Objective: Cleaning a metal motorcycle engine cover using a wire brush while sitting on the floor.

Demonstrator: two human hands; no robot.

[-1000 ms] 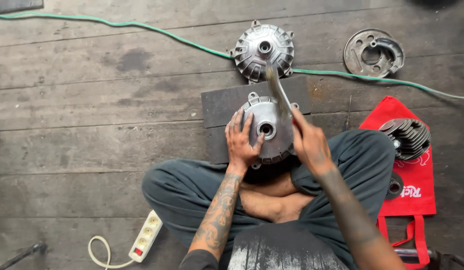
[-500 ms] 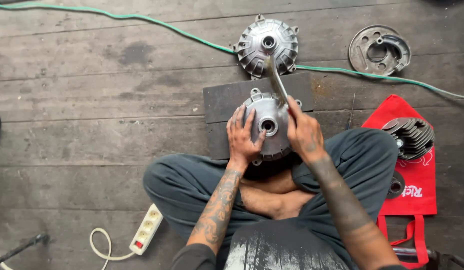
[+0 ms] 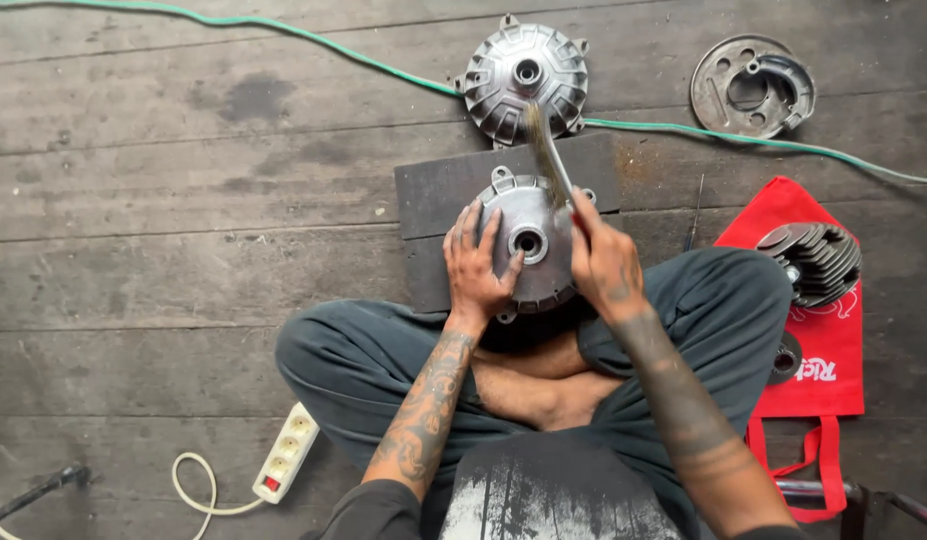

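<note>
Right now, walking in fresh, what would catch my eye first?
Probably the round grey metal hub lying on a dark board before the cross-legged person: the left hand steadies it while the right hand holds a thin brush-like tool against it. Next, a second finned hub just beyond, and a bright red bag at the right carrying a finned engine cylinder.

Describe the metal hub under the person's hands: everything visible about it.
The round hub looks like dull grey cast metal, with a dark centre bore ringed by a raised collar and small lugs at its rim. It lies flat on a dark board before crossed legs. The left hand presses on its left side; the right hand holds a brush against its top.
</note>
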